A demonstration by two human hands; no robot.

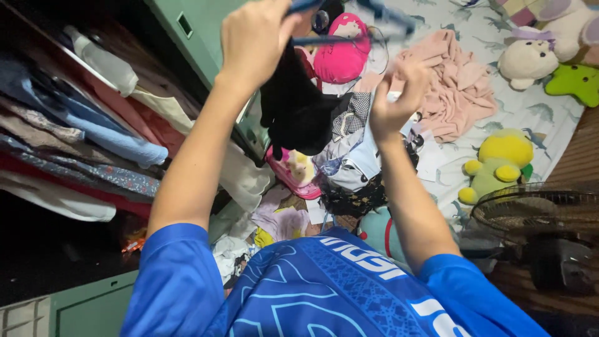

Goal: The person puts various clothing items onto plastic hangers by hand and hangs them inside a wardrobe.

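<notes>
My left hand (254, 39) is raised and closed on a blue clothes hanger (349, 39) near the top of the view. A black garment (298, 107) hangs from the hanger just below that hand. My right hand (399, 98) is lifted to the right of the garment, under the hanger's far end, with its fingers curled. Something small and pale shows inside the curled fingers, and I cannot tell what it grips. Both arms come out of my blue printed shirt (324, 293).
An open green wardrobe (206, 37) with hung clothes (81, 137) fills the left. A heap of mixed clothes (349, 168) lies in the middle, with a pink cloth (458, 87) and plush toys (499, 165) on a patterned sheet. A fan (543, 215) stands at the right.
</notes>
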